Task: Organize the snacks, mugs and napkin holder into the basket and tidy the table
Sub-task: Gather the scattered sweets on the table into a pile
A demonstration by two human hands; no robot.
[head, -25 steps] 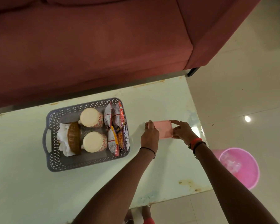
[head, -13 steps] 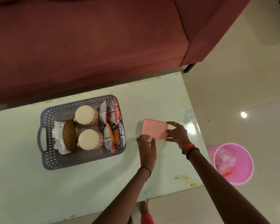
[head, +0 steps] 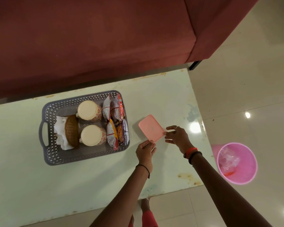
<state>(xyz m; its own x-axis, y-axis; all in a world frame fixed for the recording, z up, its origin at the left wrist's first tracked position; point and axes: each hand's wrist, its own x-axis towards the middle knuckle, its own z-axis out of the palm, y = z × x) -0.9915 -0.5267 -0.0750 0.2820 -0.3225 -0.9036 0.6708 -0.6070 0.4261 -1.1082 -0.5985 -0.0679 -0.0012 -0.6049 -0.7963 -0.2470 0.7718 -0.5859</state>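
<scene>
A grey perforated basket (head: 46,131) stands on the pale table (head: 82,182). Inside it are two upside-down patterned mugs (head: 88,110) (head: 92,135), several snack packets (head: 116,122) along its right side, and a woven napkin holder (head: 71,131) with white napkins on the left. To the right of the basket lies a flat pink square lid (head: 150,127). My right hand (head: 176,136) pinches the lid's right corner. My left hand (head: 145,152) touches its near edge with the fingertips.
A dark red sofa (head: 92,41) runs along the table's far edge. On the tiled floor to the right stands a pink waste bin (head: 237,163) with a plastic bag inside. My foot (head: 146,208) shows below the table's near edge.
The pink lid has turned from level to a diagonal and come nearer to me. My left hand has slid from its left side to its near edge. The right hand stays on its right corner.
</scene>
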